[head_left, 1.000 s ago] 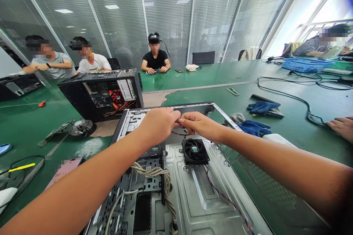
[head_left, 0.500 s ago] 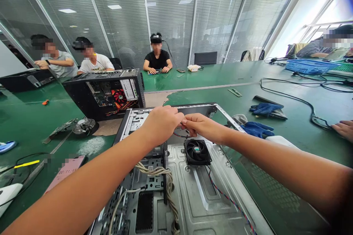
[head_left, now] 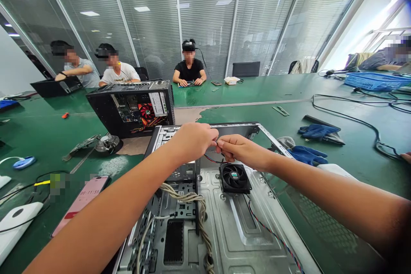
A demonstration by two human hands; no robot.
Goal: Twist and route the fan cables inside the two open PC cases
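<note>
My left hand [head_left: 196,140] and my right hand [head_left: 238,149] meet fingertip to fingertip above the far end of an open computer case [head_left: 221,239]. Both are closed in a pinch; what lies between the fingers is too small to name. A thin dark and red cable [head_left: 212,159] runs just below them. Inside the case, a black fan [head_left: 235,178] rests on the bare metal floor beneath my right hand, with a twisted cable trailing from it. Beige twisted wires [head_left: 201,212] run along the left half of the case.
A second computer tower [head_left: 135,109] stands beyond to the left, near a metal part [head_left: 109,144] and a pink phone [head_left: 85,199]. Blue gloves [head_left: 306,154] and black cables lie to the right. Several people sit around the green table [head_left: 257,113].
The view has shifted slightly, so the scene sits a little further right. Both hands keep their pinch, with the fingertips slightly more apart.
</note>
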